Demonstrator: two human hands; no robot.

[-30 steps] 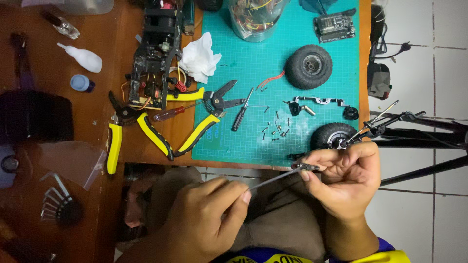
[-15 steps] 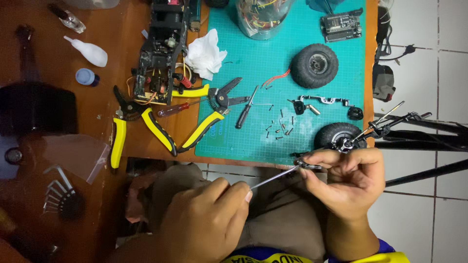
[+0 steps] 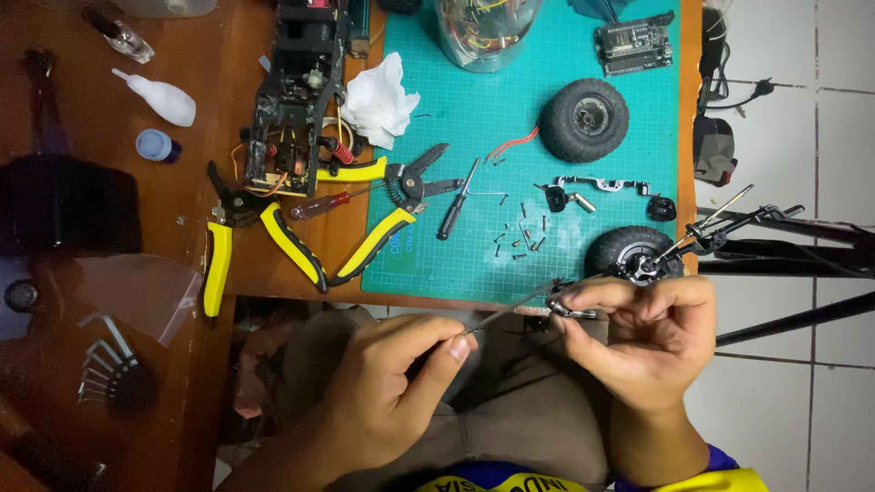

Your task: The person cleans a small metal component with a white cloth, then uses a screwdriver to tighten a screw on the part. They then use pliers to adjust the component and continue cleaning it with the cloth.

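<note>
Fingers (image 3: 447,351) of the left hand (image 3: 383,392) pinch a thin screwdriver (image 3: 510,308); its tip meets a small metal part (image 3: 570,310) pinched by the right hand (image 3: 652,342).

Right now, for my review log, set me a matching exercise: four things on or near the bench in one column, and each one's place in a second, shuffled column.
Things:
1. tissue
2. hex keys
3. circuit board
4. small part

Places:
A. pinched in the right hand below the table edge
B. top right of the green mat
C. bottom left, on the wooden table
D. top left corner of the mat, beside the chassis

Pairs: 1-D, 2-C, 3-B, 4-A

The left hand holds a thin tool to the small part.
</note>
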